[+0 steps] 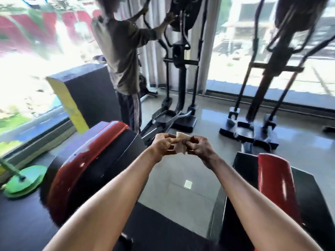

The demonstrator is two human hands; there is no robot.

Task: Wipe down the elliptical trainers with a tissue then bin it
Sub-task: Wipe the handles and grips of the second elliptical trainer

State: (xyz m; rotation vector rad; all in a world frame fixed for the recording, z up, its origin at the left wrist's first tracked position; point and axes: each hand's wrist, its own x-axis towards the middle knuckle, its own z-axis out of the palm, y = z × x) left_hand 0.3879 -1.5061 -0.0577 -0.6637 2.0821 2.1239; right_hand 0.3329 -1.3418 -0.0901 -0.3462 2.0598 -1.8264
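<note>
**Fingers** [170, 140] of both hands: curled, pinching a small pale tissue [182, 136] by opposite edges; the sheet hangs slack between the fingertips; whether it is being opened out or folded cannot be told.

**Hands:** left hand [163, 144] and right hand [198, 148] held close together at mid-frame, forearms extended; both are above the tiled floor [181, 171] and touch no machine.

**Flanking the arms:** left housing [87, 165] and right housing [277, 187], each red and black; judged to be the rear covers of the two trainers.

**Beyond:** left elliptical trainer [181, 69] and right elliptical trainer [272, 69], upright before the window [235, 51], well apart from the tissue; a second person [123, 51] stands just beside the left trainer, hands up at its handles and console.

**Periphery:** yellow and black box [81, 91]; green disc [25, 180] on the floor at far left.

**Progress (judgement):** the tissue is in hand but rests on no surface; motion blur hides any trace of wiping on the machines, so what has been cleaned cannot be told; the step in hand appears to be readying the sheet; wiping the trainers and binning the tissue are judged to remain; no bin is in view.
</note>
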